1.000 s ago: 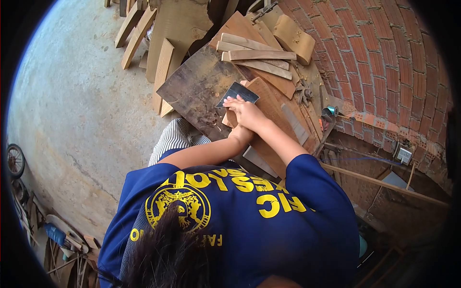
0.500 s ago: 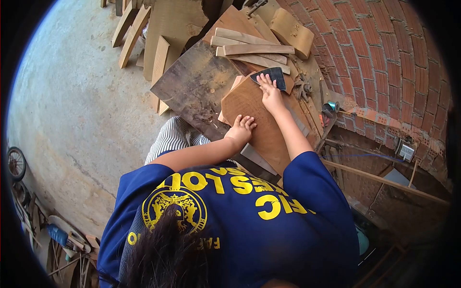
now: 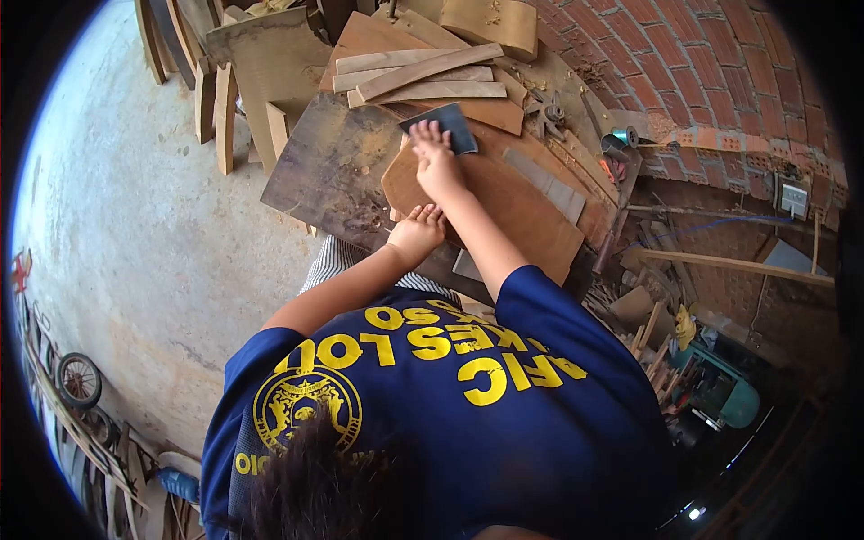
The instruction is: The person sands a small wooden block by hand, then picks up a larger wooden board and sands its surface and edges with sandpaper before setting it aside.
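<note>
A flat, brown wooden board (image 3: 517, 211) with cut corners lies on the workbench in front of me. My right hand (image 3: 438, 171) presses its fingers on a dark sheet of sandpaper (image 3: 461, 130) at the board's far edge. Part of the sheet reaches past that edge. At the near edge, the curled fingers of my left hand (image 3: 417, 236) grip the wooden board; the thumb is hidden. The right forearm crosses over the middle of the board.
Several wooden strips (image 3: 432, 76) are piled behind the board on the bench (image 3: 315, 175). A curved wooden block (image 3: 490, 25) sits farther back. To the right are a metal clamp-like tool (image 3: 552, 112), a roll of tape (image 3: 625, 137) and a brick wall (image 3: 666, 63).
The view has swung, shifting the bench and strips leftward. My right hand and the sandpaper are farther left along the board. My left fingers have moved from its top to its near edge.
</note>
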Demonstrator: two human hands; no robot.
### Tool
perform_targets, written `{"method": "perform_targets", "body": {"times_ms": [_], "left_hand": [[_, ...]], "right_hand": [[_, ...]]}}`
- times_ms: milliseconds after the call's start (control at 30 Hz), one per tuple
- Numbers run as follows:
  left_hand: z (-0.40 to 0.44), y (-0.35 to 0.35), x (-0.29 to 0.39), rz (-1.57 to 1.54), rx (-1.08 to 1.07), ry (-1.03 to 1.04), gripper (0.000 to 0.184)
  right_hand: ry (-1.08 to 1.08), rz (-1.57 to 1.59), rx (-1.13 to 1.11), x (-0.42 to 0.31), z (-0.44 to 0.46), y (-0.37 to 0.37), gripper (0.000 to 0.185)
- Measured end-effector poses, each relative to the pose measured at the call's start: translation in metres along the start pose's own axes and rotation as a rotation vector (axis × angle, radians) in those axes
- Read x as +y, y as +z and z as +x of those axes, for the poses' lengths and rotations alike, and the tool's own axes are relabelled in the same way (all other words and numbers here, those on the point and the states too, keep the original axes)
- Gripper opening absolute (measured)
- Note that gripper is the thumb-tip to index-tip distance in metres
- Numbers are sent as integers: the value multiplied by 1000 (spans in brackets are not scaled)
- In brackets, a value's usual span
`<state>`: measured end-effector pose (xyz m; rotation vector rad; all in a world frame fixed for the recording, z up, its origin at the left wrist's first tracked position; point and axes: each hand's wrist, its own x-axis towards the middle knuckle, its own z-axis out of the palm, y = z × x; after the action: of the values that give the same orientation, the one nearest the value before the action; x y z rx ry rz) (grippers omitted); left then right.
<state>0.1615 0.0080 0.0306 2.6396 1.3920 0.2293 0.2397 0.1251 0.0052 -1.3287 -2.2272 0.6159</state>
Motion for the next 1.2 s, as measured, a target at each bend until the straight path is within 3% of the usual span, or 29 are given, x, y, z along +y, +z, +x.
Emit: {"method": "perform_targets", "body": {"times_ms": [67, 100, 133, 200, 267, 333, 400, 467, 500, 567, 600, 667, 800, 933, 1000, 1100, 1200], "left_hand": [[10, -49, -15, -128, -768, 38, 39], [-7, -24, -20, -146, -527, 151, 41], [-18, -11, -29, -128, -539, 176, 41], [-32, -1, -46, -119, 213, 377, 37], [-36, -8, -55, -135, 190, 400, 37], [-38, -14, -66, -206, 216, 210, 35], [-39, -19, -83, -223, 256, 185, 27], [-43, -12, -96, -251, 82, 130, 17], [-38, -15, -92, -221, 223, 150, 14], [-33, -13, -90, -228, 263, 168, 15], [-34, -13, -91, -231, 302, 170, 16], [-34, -14, -90, -238, 284, 170, 16], [-31, -13, -92, -267, 259, 154, 15], [-23, -27, -93, -339, 258, 177, 7], [-18, -36, -92, -301, 258, 214, 6], [-11, -36, -91, -253, 247, 228, 8], [4, -35, -87, -225, 183, 217, 9]], "right_hand": [[-306, 163, -462, -28, -23, -12, 46], [-306, 156, -402, -22, -24, -15, 46], [-305, 148, -345, -8, -25, -17, 46], [-77, -28, 95, 26, -19, -22, 41], [216, -170, 285, 48, -19, -24, 38], [189, -265, 268, 23, -33, -16, 39], [-143, -46, -71, -10, -61, -15, 40], [-282, 117, -308, -21, -75, -25, 40], [-313, 88, -352, -10, -69, -38, 39], [-166, -77, -125, 34, -60, -53, 36], [8, -130, 67, 53, -55, -64, 35], [349, -192, 201, 90, -52, -62, 35], [275, -170, 222, 26, -88, -27, 38], [228, -77, 37, -64, -142, 7, 46], [365, -174, -29, -70, -140, -9, 47], [698, -467, 224, -23, -126, -25, 51], [809, -626, 388, 16, -127, -51, 51]]}}
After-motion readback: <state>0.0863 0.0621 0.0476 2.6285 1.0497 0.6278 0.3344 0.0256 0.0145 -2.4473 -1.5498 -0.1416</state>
